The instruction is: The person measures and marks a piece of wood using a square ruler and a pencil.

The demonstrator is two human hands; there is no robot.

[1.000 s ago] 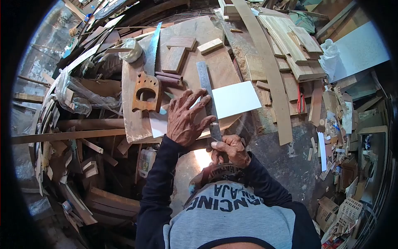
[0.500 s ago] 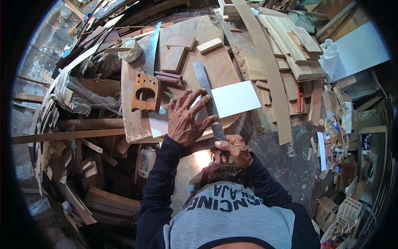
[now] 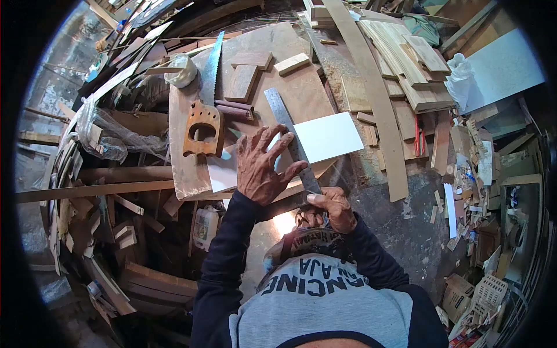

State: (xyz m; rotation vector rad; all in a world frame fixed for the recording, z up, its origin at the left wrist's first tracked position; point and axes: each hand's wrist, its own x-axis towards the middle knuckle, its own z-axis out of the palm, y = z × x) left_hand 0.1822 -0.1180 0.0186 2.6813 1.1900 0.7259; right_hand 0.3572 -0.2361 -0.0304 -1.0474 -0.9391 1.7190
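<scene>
The left hand [image 3: 261, 165] lay with its fingers spread wide, palm down, beside the metal ruler [image 3: 290, 127]. The right hand [image 3: 331, 209] held the near end of the ruler, with its thumb on top; I cannot tell how all its other fingers bent. The ruler lay at a slant across the big wooden board [image 3: 316, 95], and its near end stuck out past the edge. A white piece [image 3: 329, 137] lay just to the right of it, and a white sheet [image 3: 222, 174] was on the left, partly under the left hand. A saw [image 3: 203, 130] lay left, near small wood blocks [image 3: 242, 83]. The room was very messy: scrap wood [image 3: 156, 284] on the left, stacked planks [image 3: 406, 69] on the far right, and a grey floor [image 3: 386, 223].
</scene>
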